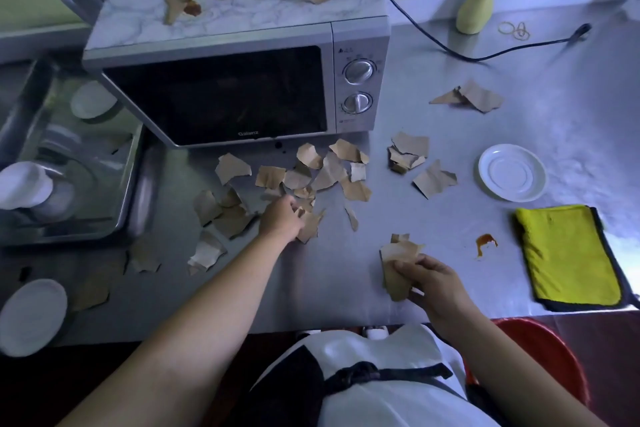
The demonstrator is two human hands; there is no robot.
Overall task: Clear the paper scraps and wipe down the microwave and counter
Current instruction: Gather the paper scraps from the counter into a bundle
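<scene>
Where scraps [330,173] litter the counter [332,274], saucer [512,172], yellow cloth [568,253], stain [484,242]

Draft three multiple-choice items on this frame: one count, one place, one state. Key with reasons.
1. Knobs on the microwave: A one; B two; C three.
2. Yellow cloth lies: A on the counter, right end; B on top of the microwave; C under the microwave.
3. Right grip: A open, empty; B holds the cloth; C holds paper scraps.
Key: 1 B, two round knobs stacked on the panel; 2 A, it lies flat near the counter's front edge; 3 C, brown scraps are bunched in its grasp.
</scene>
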